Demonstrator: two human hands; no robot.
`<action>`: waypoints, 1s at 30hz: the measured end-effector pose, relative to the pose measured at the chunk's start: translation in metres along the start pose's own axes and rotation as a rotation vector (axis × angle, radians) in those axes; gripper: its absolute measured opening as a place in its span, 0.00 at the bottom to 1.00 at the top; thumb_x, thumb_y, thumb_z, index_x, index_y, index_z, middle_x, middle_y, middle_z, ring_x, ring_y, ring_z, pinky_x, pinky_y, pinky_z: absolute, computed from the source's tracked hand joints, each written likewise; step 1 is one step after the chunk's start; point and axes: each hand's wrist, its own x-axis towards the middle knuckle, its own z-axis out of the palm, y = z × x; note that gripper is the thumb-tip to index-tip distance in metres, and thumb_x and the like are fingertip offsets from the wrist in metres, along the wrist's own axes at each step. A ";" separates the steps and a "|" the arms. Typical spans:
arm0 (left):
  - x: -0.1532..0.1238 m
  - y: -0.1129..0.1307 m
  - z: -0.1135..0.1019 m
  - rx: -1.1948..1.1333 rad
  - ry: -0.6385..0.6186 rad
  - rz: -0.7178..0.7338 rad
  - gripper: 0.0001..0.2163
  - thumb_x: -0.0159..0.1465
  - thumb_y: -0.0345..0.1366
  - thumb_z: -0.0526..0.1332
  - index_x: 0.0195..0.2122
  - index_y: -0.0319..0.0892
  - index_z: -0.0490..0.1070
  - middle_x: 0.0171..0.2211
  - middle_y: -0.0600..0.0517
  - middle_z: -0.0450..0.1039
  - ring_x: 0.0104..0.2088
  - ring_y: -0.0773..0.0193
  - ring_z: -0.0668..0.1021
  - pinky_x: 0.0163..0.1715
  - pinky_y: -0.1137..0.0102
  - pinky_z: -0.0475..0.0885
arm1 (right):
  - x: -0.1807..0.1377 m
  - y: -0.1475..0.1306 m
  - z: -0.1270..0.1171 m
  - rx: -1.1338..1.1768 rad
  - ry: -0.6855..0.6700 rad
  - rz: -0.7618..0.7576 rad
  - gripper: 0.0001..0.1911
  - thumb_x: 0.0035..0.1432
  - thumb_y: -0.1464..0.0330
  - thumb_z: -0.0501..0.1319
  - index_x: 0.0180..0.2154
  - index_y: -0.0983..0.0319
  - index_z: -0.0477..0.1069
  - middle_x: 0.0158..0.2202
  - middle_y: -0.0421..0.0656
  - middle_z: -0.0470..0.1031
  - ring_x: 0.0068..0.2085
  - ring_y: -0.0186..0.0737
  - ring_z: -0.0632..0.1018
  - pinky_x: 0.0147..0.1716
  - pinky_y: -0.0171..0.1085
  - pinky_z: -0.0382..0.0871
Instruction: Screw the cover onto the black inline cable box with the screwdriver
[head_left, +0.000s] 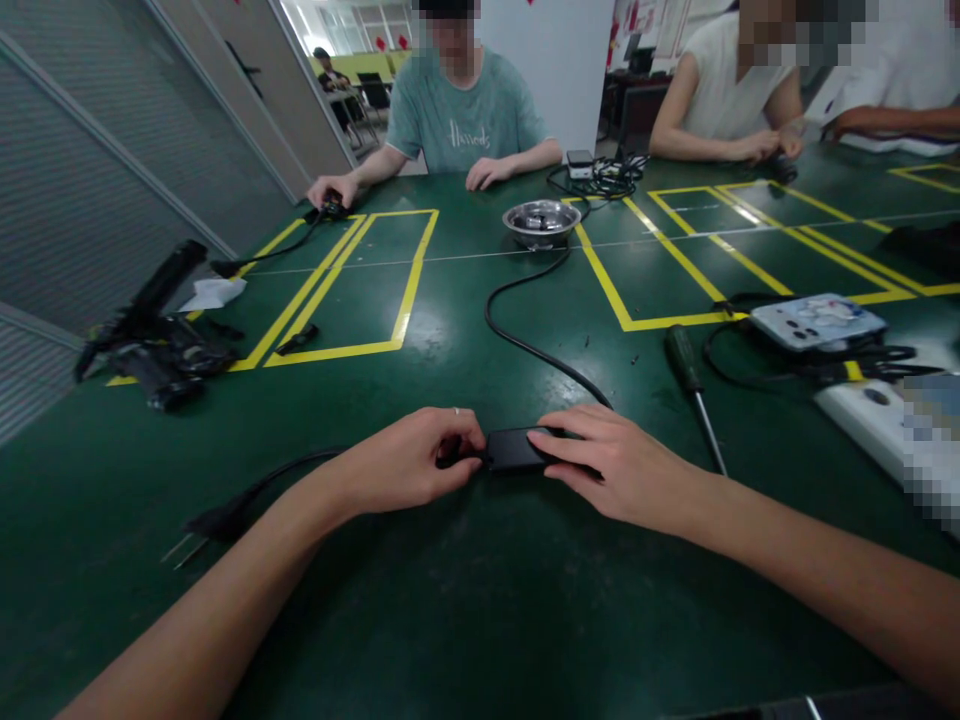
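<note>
A small black power adapter lies on the green table between my two hands. My left hand is curled at the adapter's left end, its fingers pinching the connector of a black cord there. That cord runs left to a two-pin plug. My right hand rests over the adapter's right end, fingers closed around it. A second black cable leaves the adapter and curves away toward a metal bowl.
A screwdriver lies right of my hands, beside a phone and a white power strip. Black parts are piled at the left edge. Yellow tape rectangles mark the table. Other people sit opposite, hands on the table.
</note>
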 end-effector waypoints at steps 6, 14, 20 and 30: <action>-0.003 0.002 0.001 0.040 0.018 0.003 0.09 0.67 0.40 0.54 0.44 0.43 0.68 0.34 0.53 0.71 0.31 0.64 0.73 0.31 0.70 0.67 | 0.001 0.006 -0.002 0.038 -0.016 0.001 0.20 0.66 0.61 0.57 0.56 0.61 0.71 0.54 0.47 0.74 0.53 0.44 0.74 0.54 0.46 0.68; -0.003 0.018 0.014 0.309 0.477 0.164 0.24 0.69 0.45 0.50 0.62 0.38 0.54 0.58 0.39 0.63 0.55 0.49 0.70 0.54 0.54 0.66 | 0.004 0.033 -0.043 -0.218 0.385 0.345 0.19 0.65 0.59 0.56 0.48 0.66 0.74 0.46 0.53 0.74 0.49 0.50 0.75 0.49 0.50 0.70; 0.008 0.031 0.030 0.464 0.504 0.328 0.26 0.68 0.47 0.55 0.62 0.37 0.54 0.62 0.36 0.59 0.61 0.46 0.65 0.58 0.51 0.64 | -0.011 0.067 -0.068 -0.566 0.192 0.814 0.30 0.61 0.50 0.54 0.47 0.70 0.73 0.41 0.61 0.73 0.40 0.61 0.77 0.35 0.55 0.71; 0.027 0.043 0.055 0.558 0.324 0.223 0.29 0.70 0.49 0.51 0.65 0.33 0.53 0.59 0.39 0.66 0.58 0.49 0.70 0.59 0.56 0.67 | -0.028 0.079 -0.061 -0.503 -0.172 1.113 0.32 0.61 0.51 0.51 0.48 0.74 0.71 0.39 0.66 0.76 0.42 0.66 0.79 0.36 0.56 0.71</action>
